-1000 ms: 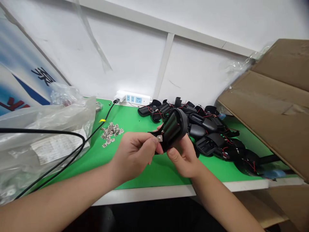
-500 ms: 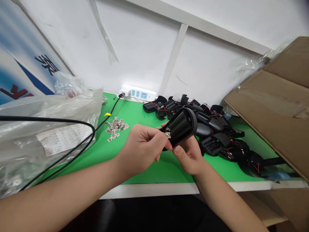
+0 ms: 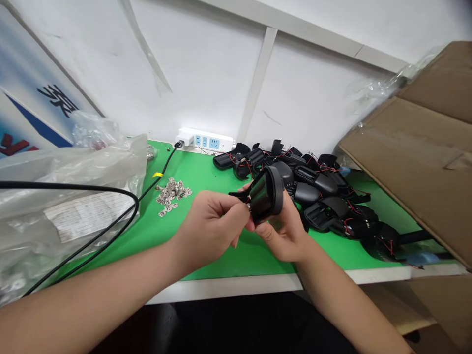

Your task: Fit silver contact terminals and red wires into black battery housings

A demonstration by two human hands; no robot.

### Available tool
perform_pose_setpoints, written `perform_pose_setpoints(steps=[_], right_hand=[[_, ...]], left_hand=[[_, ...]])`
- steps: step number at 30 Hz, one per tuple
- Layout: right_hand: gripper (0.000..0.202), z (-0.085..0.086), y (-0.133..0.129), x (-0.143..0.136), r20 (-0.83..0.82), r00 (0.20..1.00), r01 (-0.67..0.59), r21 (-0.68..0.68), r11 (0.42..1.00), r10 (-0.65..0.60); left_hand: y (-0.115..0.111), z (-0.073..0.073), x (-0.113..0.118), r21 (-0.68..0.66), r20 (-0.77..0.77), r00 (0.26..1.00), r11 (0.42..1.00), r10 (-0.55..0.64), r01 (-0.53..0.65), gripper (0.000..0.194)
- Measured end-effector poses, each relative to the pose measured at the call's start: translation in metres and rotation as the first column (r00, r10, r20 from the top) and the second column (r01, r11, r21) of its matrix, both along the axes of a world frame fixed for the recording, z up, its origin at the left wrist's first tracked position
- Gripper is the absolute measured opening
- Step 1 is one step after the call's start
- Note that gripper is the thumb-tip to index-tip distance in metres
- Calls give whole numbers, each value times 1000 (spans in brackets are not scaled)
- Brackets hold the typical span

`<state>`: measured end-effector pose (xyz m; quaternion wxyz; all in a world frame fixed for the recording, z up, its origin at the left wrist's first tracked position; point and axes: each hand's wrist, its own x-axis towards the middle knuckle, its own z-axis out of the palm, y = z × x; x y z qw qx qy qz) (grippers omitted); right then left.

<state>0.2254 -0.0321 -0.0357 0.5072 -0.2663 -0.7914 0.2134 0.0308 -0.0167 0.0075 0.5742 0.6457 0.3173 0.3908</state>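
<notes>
My right hand (image 3: 283,235) is closed round a black plastic housing (image 3: 266,194), its hollow side tilted toward me and to the left. At the housing's left end my left hand (image 3: 217,221) pinches a small silvery metal contact plate (image 3: 249,208), pressed against or into the inside; its exact seating is hidden by the fingers. A loose pile of similar metal plates (image 3: 171,193) lies on the green mat to the left of my hands. Behind and to the right sits a heap of more black housings (image 3: 313,194) with thin red and black wires.
A white power strip (image 3: 206,140) stands by the wall, with a black cable (image 3: 162,178) looping left. Clear plastic bags (image 3: 121,162) with a printed paper (image 3: 77,216) cover the left side. A large cardboard box (image 3: 413,132) leans in at right. The green mat (image 3: 236,260) ends at a white table edge.
The housing has turned in my right hand, its rounded end now facing more toward me. The metal plate is more hidden behind my left fingers. The whole view has shifted slightly.
</notes>
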Motion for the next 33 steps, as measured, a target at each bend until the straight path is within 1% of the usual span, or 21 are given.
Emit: perform_pose_setpoints(steps=[2, 5, 9, 13, 15, 17, 19, 20, 21, 22, 23, 25, 26, 27, 28, 29, 30, 33], right_hand=[[43, 2, 0, -1, 4, 1000, 19, 2, 1000, -19], [50, 3, 0, -2, -1, 1000, 17, -5, 1000, -17], [50, 2, 0, -1, 11, 1000, -17, 15, 1000, 17], [58, 2, -2, -1, -15, 999, -29, -46, 999, 28], [59, 1, -2, -1, -36, 999, -40, -90, 995, 37], [57, 1, -2, -1, -58, 997, -60, -107, 992, 55], [57, 2, 0, -1, -85, 994, -77, -58, 995, 72], [57, 2, 1, -1, -88, 993, -78, -26, 997, 76], [58, 2, 3, 0, -88, 993, -74, 3, 997, 74], [59, 2, 4, 1, -82, 994, -69, 17, 997, 70], [59, 2, 5, 2, -73, 995, -67, 17, 998, 68], [59, 3, 6, 3, -63, 995, -75, -2, 997, 75], [60, 3, 7, 4, -62, 995, -82, -6, 997, 82], [60, 3, 7, 5, -57, 995, -87, -4, 996, 87], [60, 3, 7, 5, -45, 995, -88, 3, 996, 89], [60, 4, 6, 6, -29, 996, -84, 16, 996, 84], [60, 4, 6, 7, -10, 997, -75, 28, 997, 75], [61, 5, 5, 8, 26, 998, -52, 53, 997, 50]], left_hand=[[-1, -1, 0, 2, 5, 1000, 1000, 21, -21, 30], [-2, -4, 0, 22, -10, 999, 999, 49, -49, 30], [-3, -5, 1, 63, -15, 999, 997, 37, -36, 31], [-2, -5, 1, 94, -20, 999, 995, 32, -30, 32], [-1, -6, 1, 110, -38, 999, 994, 31, -27, 32], [1, -7, -1, 148, -74, 997, 989, 21, -9, 34], [6, -10, -5, 224, -123, 992, 974, -1, 29, 37], [9, -10, -7, 287, -142, 990, 956, -15, 56, 38], [14, -11, -10, 368, -161, 987, 926, -25, 83, 37], [18, -10, -13, 463, -180, 983, 881, -15, 98, 35], [23, -9, -16, 565, -197, 980, 818, 5, 109, 30], [32, -4, -22, 745, -215, 973, 658, 79, 111, 15], [35, 0, -25, 803, -217, 973, 581, 79, 132, 11], [38, 4, -27, 843, -219, 974, 514, 63, 157, 11], [41, 8, -30, 867, -228, 973, 461, 28, 190, 13], [42, 12, -32, 876, -249, 968, 425, -10, 230, 15], [44, 15, -35, 877, -275, 961, 400, -39, 267, 16], [45, 20, -40, 853, -356, 931, 379, -82, 359, 18]])
